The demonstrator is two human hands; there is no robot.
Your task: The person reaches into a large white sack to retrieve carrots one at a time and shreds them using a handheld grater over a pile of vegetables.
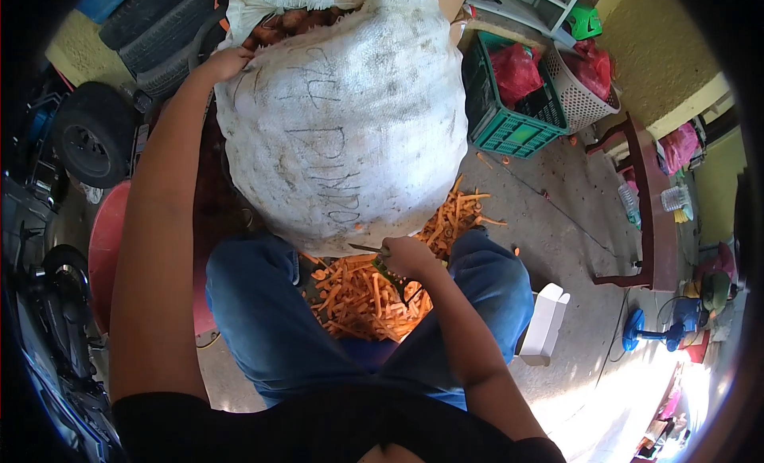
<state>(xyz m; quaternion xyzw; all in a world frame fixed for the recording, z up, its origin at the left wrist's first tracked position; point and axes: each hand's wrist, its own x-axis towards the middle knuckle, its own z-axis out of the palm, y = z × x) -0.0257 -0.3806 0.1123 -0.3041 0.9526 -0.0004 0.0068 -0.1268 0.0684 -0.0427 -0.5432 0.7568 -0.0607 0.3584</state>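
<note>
Far out to the left of both hands stand dark tyres [91, 140]. The left hand [227, 63] reaches up to the open mouth of a big white sack [342, 121]. Its fingers lie curled on the cloth edge, but I cannot tell whether they pinch it or only rest there. Just past those fingers, carrots [290, 21] show inside the opening.

The sack bulges between the two hands, its lower end hanging just above the right hand [410, 256]. That hand is closed around what looks like a peeler [368, 247], whose metal tip pokes out to the left of the knuckles. No carrot can be seen in that grip.

Directly under and around the right hand, between the knees, lies a thick heap of orange peelings [366, 296]. Judging by the heap, a good many carrots have been peeled, while the sack looks nearly full.

Well off to the right sit a green crate [509, 132] and a white stool [545, 324].
</note>
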